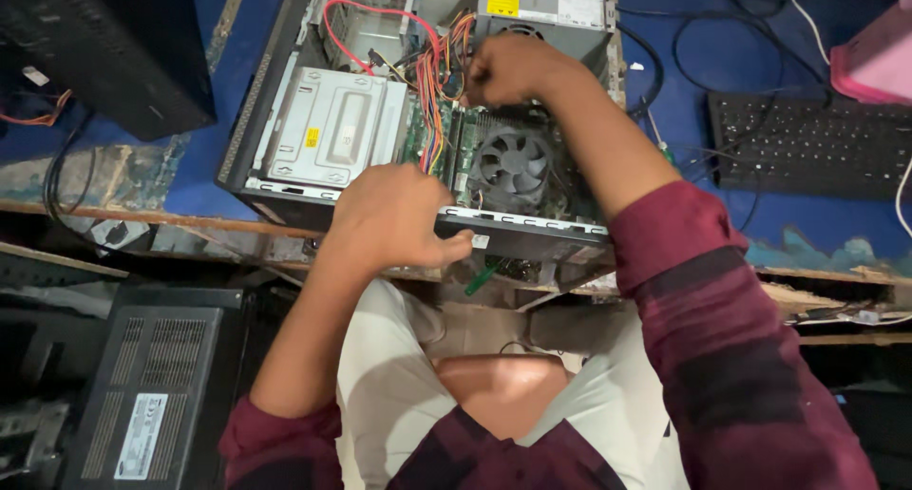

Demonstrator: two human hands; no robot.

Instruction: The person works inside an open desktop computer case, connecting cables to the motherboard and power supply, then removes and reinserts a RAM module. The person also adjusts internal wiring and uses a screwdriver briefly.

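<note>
An opened desktop computer case (285, 82) lies on its side on a blue worktable. Inside it I see a silver drive cage (332, 124), a round black cooler fan (515, 162), a bundle of coloured wires (432, 82) and a grey power supply (546, 10). My left hand (389, 219) rests closed on the case's near rim, thumb pressed along the metal edge. My right hand (508, 67) reaches deep into the case and is closed around the wires beside the power supply. What its fingertips hold is hidden.
A black keyboard (807, 143) lies at the right with tangled black cables (722, 34) behind it and a pink object (879, 58) at the far right. A black box (114, 44) stands at the back left. Another black case (157, 386) sits below the table's worn front edge.
</note>
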